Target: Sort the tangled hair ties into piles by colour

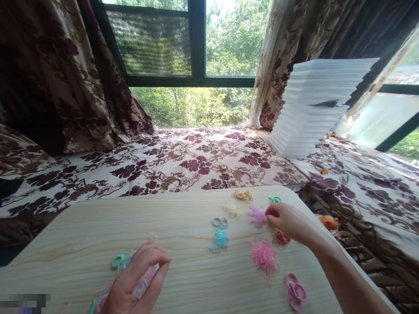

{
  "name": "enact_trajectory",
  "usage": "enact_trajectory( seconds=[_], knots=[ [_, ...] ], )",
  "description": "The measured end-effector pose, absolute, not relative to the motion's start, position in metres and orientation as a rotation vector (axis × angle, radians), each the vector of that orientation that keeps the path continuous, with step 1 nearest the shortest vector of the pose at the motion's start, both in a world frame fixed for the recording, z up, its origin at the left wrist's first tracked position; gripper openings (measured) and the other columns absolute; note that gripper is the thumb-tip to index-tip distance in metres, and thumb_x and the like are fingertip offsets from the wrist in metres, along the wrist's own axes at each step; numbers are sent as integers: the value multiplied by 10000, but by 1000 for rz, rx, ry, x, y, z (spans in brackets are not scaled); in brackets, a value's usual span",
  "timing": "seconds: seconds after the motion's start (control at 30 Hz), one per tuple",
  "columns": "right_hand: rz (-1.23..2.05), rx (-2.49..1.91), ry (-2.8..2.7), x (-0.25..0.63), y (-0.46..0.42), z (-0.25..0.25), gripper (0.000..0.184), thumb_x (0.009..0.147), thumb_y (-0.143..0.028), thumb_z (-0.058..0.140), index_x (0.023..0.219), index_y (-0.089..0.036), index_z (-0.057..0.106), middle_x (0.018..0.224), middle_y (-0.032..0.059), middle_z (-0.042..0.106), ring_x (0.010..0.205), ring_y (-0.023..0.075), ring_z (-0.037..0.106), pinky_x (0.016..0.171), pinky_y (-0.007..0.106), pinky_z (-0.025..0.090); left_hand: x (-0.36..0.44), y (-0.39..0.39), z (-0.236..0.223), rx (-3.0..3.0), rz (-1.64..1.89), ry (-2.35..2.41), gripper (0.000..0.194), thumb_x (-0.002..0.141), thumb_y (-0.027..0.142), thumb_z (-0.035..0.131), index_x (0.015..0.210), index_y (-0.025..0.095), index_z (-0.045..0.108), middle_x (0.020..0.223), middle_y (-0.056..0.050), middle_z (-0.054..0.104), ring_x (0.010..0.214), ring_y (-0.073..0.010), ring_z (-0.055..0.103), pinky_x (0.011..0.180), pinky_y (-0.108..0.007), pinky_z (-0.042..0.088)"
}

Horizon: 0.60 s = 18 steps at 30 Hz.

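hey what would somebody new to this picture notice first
Probably the tall white stack on the floral cloth at upper right, beside the patterned curtain. Next, the bright pink pile on the pale table, right of centre. Then the right hand at the lilac pile just beyond it, and the left hand over mixed bands at lower left.

A pale wooden table [193, 266] stood before a bright window [197, 56].
Green trees [235, 48] showed beyond the dark frame [225, 82]; flowered curtains [78, 78] hung on both sides, and flowered cloth [193, 161] lay below.
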State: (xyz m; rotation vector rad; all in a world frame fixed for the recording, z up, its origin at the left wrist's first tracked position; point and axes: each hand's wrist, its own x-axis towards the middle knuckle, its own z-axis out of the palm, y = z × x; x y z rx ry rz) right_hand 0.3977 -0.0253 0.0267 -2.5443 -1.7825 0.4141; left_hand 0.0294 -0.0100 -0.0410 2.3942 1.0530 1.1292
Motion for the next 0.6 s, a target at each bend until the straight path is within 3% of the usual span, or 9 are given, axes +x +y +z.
enact_trajectory(
  seconds=[0.1, 0.2, 0.33, 0.47, 0.6],
  knots=[
    [379, -2528, -1752, 396, -21, 28, 334, 866, -307, 456, 1063, -158, 680, 986, 98, 716, 889, 224, 664, 730, 282, 449, 30, -10, -41, 2392, 1140, 1065, 39, 832, 233, 602, 867, 225, 618, 854, 3, 691, 905, -149, 680, 1040, -278, 460],
    [370, -2515, -1768, 391, -20, 26, 551, 829, -426, 545, 1284, -117, 552, 1197, 168, 609, 963, 261, 644, 810, 322, 450, 30, -12, -40, 2411, 1130, 1069, 41, 835, 232, 599, 870, 229, 621, 861, 5, 694, 942, -148, 678, 1040, -261, 457],
    [410, -2471, -1858, 380, -16, 17, 524, 763, -364, 658, 1221, -120, 594, 1170, 164, 579, 973, 256, 625, 840, 331, 454, 32, -11, -39, 2426, 1135, 1076, 46, 833, 242, 599, 871, 228, 620, 878, -6, 696, 975, -166, 673, 1027, -277, 470],
    [450, -2497, -1873, 384, -8, 10, 312, 867, -324, 616, 1134, -162, 615, 1169, 104, 598, 958, 201, 619, 858, 374, 487, 34, -10, -38, 2381, 1128, 1106, 42, 840, 251, 587, 839, 225, 620, 839, 1, 693, 956, -165, 678, 1031, -286, 465],
    [496, -2545, -1842, 396, -2, 12, 283, 930, -332, 555, 1174, -191, 582, 1204, 68, 604, 991, 196, 617, 836, 411, 527, 35, -10, -38, 2336, 1119, 1119, 62, 849, 263, 579, 824, 222, 618, 824, 1, 689, 952, -165, 674, 1039, -292, 454]
  ],
)
